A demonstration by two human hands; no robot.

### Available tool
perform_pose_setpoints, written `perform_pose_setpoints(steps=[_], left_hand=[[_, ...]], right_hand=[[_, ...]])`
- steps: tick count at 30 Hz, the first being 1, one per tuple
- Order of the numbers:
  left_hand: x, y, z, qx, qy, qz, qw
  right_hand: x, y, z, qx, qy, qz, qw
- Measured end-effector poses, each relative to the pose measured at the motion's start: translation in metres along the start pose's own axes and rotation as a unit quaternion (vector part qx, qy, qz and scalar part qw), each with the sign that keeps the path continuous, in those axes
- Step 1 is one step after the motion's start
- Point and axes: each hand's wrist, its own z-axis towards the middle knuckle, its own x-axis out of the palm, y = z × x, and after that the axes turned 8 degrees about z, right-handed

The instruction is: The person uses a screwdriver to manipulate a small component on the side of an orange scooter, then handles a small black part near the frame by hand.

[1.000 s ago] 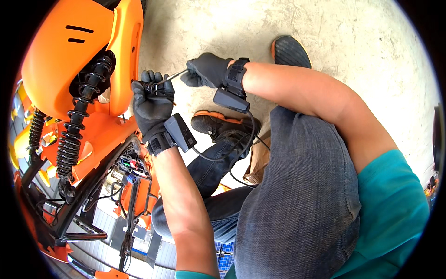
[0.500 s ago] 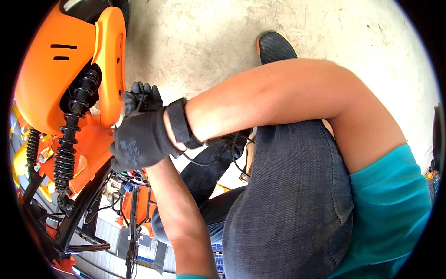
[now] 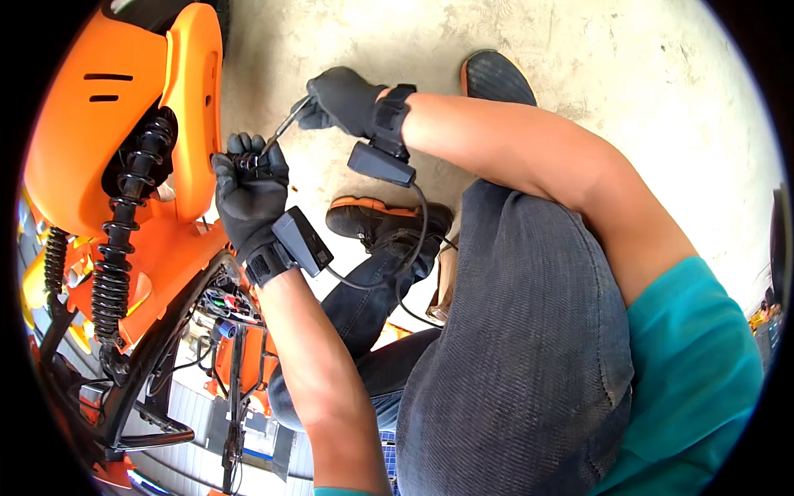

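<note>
My left hand [image 3: 251, 198], in a black glove, is curled palm up beside the orange body panel [image 3: 190, 157], holding a small black part [image 3: 246, 164] in its fingers. My right hand [image 3: 343, 103], also gloved and closed, sits above and to the right, gripping a thin metal tool [image 3: 285, 126] that slants down to the part in my left hand. What kind of tool it is I cannot tell. Boxes with cables are strapped at both wrists.
At the left, an orange vehicle shows black coil shock absorbers [image 3: 113, 293], black frame tubes [image 3: 153, 438] and wiring [image 3: 231, 306]. My bent legs [image 3: 513, 347] and shoes [image 3: 372, 219] lie over the pale concrete floor [image 3: 595, 58].
Half a second ago my right hand was down-left over my left wrist; it has swung back up and right. The whole scene sits further left than a second ago.
</note>
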Motion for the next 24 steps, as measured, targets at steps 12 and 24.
perform_pose_setpoints(steps=[12,24], left_hand=[[0.000,0.002,0.003,0.007,-0.043,-0.032,0.999],[0.007,0.004,-0.001,0.009,-0.032,-0.048,0.998]], right_hand=[[-0.019,-0.060,0.034,-0.077,0.035,-0.058,0.995],[0.006,-0.023,-0.018,0.180,-0.062,0.171,0.967]])
